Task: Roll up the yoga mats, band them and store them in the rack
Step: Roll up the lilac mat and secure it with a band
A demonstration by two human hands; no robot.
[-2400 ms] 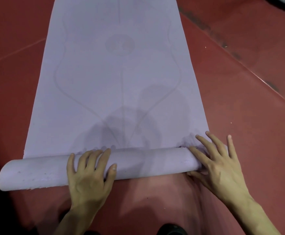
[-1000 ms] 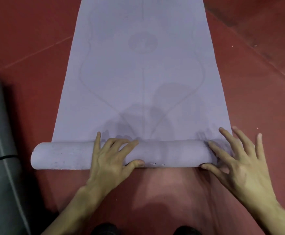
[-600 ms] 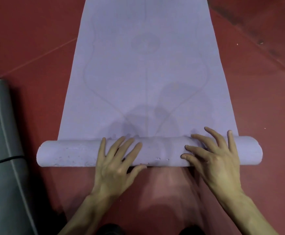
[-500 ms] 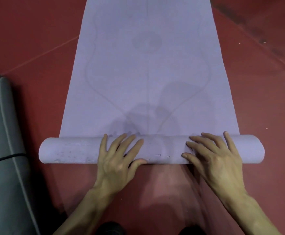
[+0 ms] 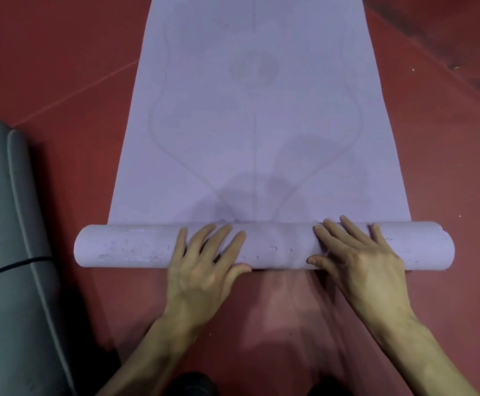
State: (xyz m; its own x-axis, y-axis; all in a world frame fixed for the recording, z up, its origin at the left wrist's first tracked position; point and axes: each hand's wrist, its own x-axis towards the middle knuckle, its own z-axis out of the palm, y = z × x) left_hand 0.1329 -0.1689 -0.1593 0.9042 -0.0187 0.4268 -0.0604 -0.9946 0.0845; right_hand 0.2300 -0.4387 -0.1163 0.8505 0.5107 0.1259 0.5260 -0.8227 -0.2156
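Observation:
A lilac yoga mat [image 5: 255,115] lies on the red floor and stretches away from me. Its near end is wound into a roll [image 5: 130,245] that lies crosswise in front of me. My left hand [image 5: 204,264] presses on the roll left of its middle, fingers spread and straight, thumb at the near side. My right hand [image 5: 358,258] presses on the roll right of its middle in the same way. Both ends of the roll stick out past my hands.
A grey mat [image 5: 4,252] with a thin black band [image 5: 13,265] across it lies at the left edge, close to the roll's left end. Red floor [image 5: 438,167] with faint seam lines surrounds the lilac mat.
My right hand has moved from the roll's right end inward onto the roll. The roll has gone a little farther up the mat. The grey mat has come into view at the left.

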